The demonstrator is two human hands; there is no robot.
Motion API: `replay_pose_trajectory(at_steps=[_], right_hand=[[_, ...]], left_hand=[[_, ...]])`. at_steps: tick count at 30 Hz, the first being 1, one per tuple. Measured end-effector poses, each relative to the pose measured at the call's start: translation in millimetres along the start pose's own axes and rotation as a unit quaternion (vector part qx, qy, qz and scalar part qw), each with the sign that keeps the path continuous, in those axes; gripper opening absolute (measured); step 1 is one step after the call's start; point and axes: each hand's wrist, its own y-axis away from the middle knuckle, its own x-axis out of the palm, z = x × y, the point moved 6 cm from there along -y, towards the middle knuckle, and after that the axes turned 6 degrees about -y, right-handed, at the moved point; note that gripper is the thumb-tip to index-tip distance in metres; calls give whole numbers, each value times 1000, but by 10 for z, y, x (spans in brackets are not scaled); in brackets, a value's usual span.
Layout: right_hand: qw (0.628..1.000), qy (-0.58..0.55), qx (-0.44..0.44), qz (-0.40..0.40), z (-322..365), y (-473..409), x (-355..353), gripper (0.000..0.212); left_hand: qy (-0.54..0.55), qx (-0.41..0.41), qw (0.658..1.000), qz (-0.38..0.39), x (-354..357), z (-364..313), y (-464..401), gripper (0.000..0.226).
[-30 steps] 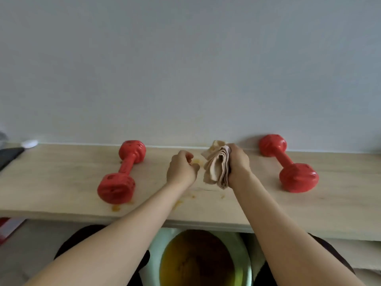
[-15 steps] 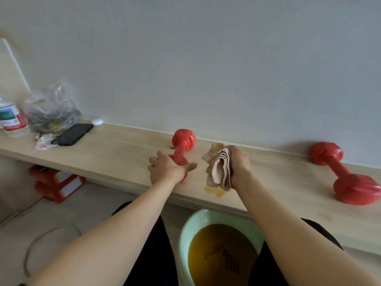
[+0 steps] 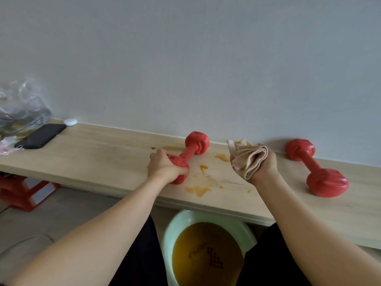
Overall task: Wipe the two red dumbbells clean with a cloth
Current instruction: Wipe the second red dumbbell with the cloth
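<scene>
Two red plastic dumbbells lie on the long pale wooden surface [image 3: 103,159], and only one is in a hand. A second ago the left hand [image 3: 165,168] was curled in the air, holding nothing, in front of the folded beige cloth [image 3: 246,158]. Now it has moved over and its fingers [image 3: 158,156] are wrapped round the near end of the left red dumbbell [image 3: 192,148]. The far end of that dumbbell points away from the fingers, toward the wall.

The right hand [image 3: 262,165] still grips the cloth, bunched up tight, just beside the left hand and not touching the dumbbell. The right red dumbbell [image 3: 315,170] sits well apart on the outer side of the right hand, untouched.

Orange wet spots [image 3: 199,189] lie on the wood between and just below the two hands. A pale green basin of orange water [image 3: 206,254] sits lower down, between the arms.

So the first dumbbell is now held steady. Wiping has not begun yet, and bringing the cloth over to rub it looks like the next job.
</scene>
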Motion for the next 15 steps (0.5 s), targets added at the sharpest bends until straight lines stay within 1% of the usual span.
replay_pose_trajectory(at_steps=[1, 3, 4, 7, 8, 9, 10, 11, 12, 13, 14, 15], right_hand=[[1000, -14, 9, 23, 9, -51, -13, 31], [997, -37, 21, 57, 81, -109, -73, 23], [998, -40, 16, 55, 122, -114, -102, 21], [998, 4, 14, 64, 186, -151, -143, 12], [998, 1, 12, 63, 210, -126, -136, 13], [998, 19, -3, 54, 247, -153, -154, 16], [997, 48, -46, 40, 321, -157, -175, 14], [989, 98, -111, 23, 410, -188, -208, 8], [968, 173, -179, 0, 500, -167, -227, 2], [935, 265, -236, -16, 566, -163, -230, 4], [886, 361, -288, -26, 612, -135, -202, 10], [826, 450, -338, -22, 625, -115, -154, 19]], left_hand=[[5, 17, 1000, 14, 54, -54, 7, 87], [11, 53, 998, 44, 168, -168, -1, 88], [13, 73, 995, 61, 222, -222, -8, 88], [15, 127, 985, 113, 368, -342, -46, 88], [14, 136, 983, 126, 407, -357, -67, 90], [14, 140, 981, 135, 434, -368, -86, 93], [16, 137, 979, 147, 462, -362, -114, 95], [21, 133, 977, 166, 489, -354, -133, 95], [28, 130, 972, 193, 525, -345, -151, 93], [33, 132, 966, 218, 558, -342, -160, 87], [35, 137, 962, 233, 578, -341, -168, 82], [34, 143, 961, 236, 593, -340, -177, 78]])
